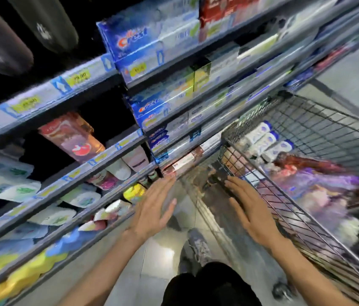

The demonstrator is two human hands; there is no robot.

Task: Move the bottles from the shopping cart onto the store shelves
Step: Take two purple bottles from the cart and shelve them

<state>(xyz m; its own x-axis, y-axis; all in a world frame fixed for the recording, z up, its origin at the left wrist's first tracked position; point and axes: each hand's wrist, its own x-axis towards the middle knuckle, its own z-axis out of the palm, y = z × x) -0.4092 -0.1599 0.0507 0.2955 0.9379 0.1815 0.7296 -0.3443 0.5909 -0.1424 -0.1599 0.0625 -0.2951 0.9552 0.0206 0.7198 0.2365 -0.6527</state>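
- Both of your hands are empty. Your left hand (pixel 154 208) is flat, fingers straight and together, held in the air between the store shelves (pixel 99 160) and the shopping cart (pixel 306 133). Your right hand (pixel 251 210) is just as flat and lies against the near wire side of the cart; whether it presses the wire or only hovers over it, the blur does not let you tell.
- Neither grip has hold of anything, so the job in hand looks like the next pick, not a placing.
- The bottles (pixel 264 140) are white with blue caps and lie in the far corner of the cart: ahead of your right grip, slightly to its right, and over the wire wall from it.
- They lie on their sides, side by side. Their long axes run up and to the right, away from you, caps at the far end.
- Your right hand is clearly the nearer one; the left would have to cross the cart's corner.
- The nearer goods in the cart are too smeared to name, so don't count on what lies there.
- The shelves stand to the left of both grips.
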